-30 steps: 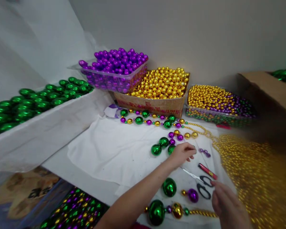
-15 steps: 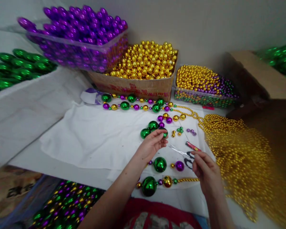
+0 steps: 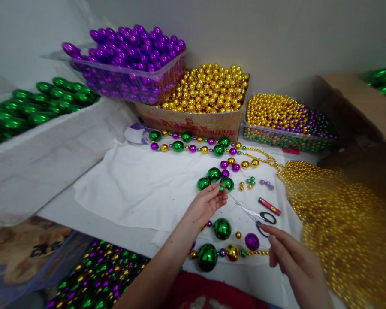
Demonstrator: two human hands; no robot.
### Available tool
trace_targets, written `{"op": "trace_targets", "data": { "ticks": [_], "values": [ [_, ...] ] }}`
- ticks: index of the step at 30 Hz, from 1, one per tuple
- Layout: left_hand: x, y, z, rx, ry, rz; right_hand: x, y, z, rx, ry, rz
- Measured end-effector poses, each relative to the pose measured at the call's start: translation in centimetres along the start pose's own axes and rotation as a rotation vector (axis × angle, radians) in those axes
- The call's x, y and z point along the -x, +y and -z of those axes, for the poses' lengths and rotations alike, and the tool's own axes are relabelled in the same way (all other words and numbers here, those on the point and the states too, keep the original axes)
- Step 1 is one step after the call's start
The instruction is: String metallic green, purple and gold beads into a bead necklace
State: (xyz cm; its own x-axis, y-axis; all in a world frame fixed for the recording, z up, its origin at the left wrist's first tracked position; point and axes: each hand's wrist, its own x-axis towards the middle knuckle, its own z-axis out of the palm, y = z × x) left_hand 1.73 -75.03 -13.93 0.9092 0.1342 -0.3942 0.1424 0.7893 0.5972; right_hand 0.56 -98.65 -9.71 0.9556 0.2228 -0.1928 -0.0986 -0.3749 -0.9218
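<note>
My left hand [image 3: 209, 206] is closed in a pinch on a small green bead [image 3: 221, 189], beside a cluster of large green beads [image 3: 214, 174]. My right hand [image 3: 296, 257] has its fingers apart, with the index fingertip by the black handles of a pair of scissors [image 3: 267, 218]. A thin line runs along the blades; I cannot tell whether it is thread. A red lighter [image 3: 269, 206] lies above the scissors. Below, a large green bead [image 3: 222, 228], a small gold bead [image 3: 238, 235] and a purple bead [image 3: 252, 241] lie near a beaded strand [image 3: 207, 257].
At the back stand a clear tub of purple beads [image 3: 116, 66], a cardboard box of gold beads [image 3: 193, 124] and a tub of mixed small beads [image 3: 286, 131]. A finished-looking strand [image 3: 178, 146] lies across the white cloth [image 3: 141, 189]. Gold bead chains [image 3: 334, 214] heap at right.
The view has shifted, so everything sits further right and lower. My right hand has drawn back toward me from the scissors and its fingers have spread. My left hand keeps its pinch.
</note>
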Motion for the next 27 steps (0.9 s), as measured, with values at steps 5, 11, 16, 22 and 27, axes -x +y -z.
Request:
{"op": "trace_targets", "data": {
  "ticks": [5,11,16,22,27],
  "values": [
    [0.0,0.0,0.1,0.054,0.054,0.010,-0.3,0.9,0.7,0.077,-0.082,0.044],
    [0.2,0.0,0.1,0.047,0.036,-0.008,0.4,0.1,-0.2,0.040,-0.006,0.011],
    [0.3,-0.1,0.1,0.044,0.034,-0.021,0.6,-0.6,-0.7,0.007,0.024,-0.003],
    [0.7,-0.4,-0.7,0.052,0.056,-0.068,0.7,-0.3,-2.1,0.020,0.023,0.031],
    [1.8,-2.5,-2.5,-0.082,-0.060,0.030,-0.9,1.6,-4.1,0.026,-0.067,0.054]
  ]
}}
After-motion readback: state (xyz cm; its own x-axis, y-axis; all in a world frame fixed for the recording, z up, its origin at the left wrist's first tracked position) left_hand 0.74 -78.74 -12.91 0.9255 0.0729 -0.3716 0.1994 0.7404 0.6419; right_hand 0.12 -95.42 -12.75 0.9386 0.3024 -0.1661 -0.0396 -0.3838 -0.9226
